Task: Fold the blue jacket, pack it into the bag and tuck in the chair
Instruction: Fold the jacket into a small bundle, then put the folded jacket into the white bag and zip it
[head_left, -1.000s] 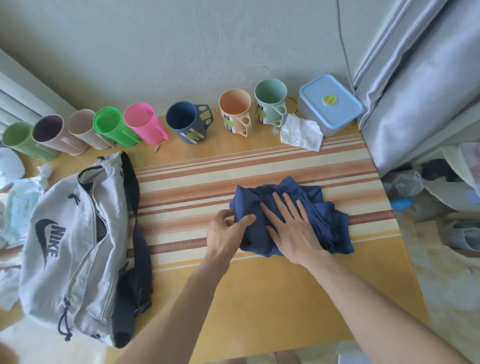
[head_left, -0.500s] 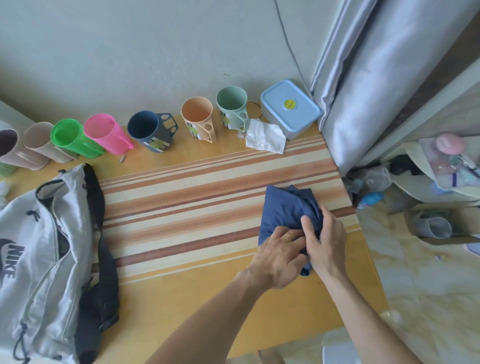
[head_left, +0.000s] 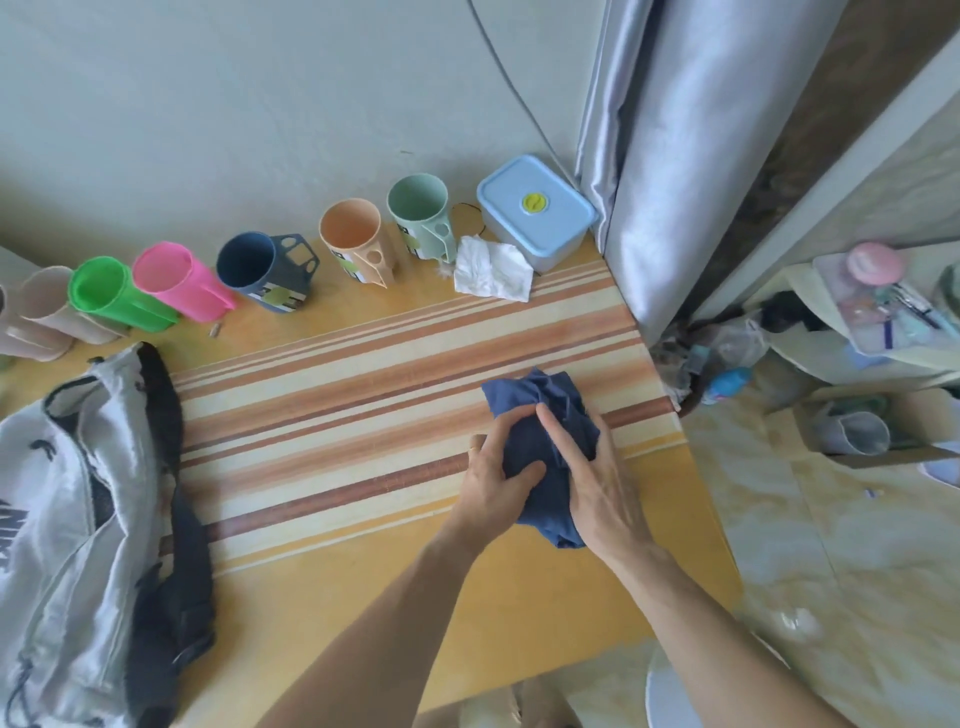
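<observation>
Jacket (head_left: 540, 405): bunched, on striped surface (head_left: 337, 415) near right edge | left hand (head_left: 498, 480): clasped around jacket's left side | right hand (head_left: 597, 483): gripping jacket's right side, forefinger extended on top | bag (head_left: 62, 519): grey, far left, apart | mugs (head_left: 249, 265): row along wall

A second ago we saw the blue jacket (head_left: 540, 410) spread wide under a flat right hand (head_left: 597, 488); now it is bunched into a narrow bundle nearer the counter's (head_left: 363, 597) right edge. Our left hand (head_left: 501, 478) has moved from the cloth's left edge to wrap around the bundle, and the right hand now clasps it from the other side.
</observation>
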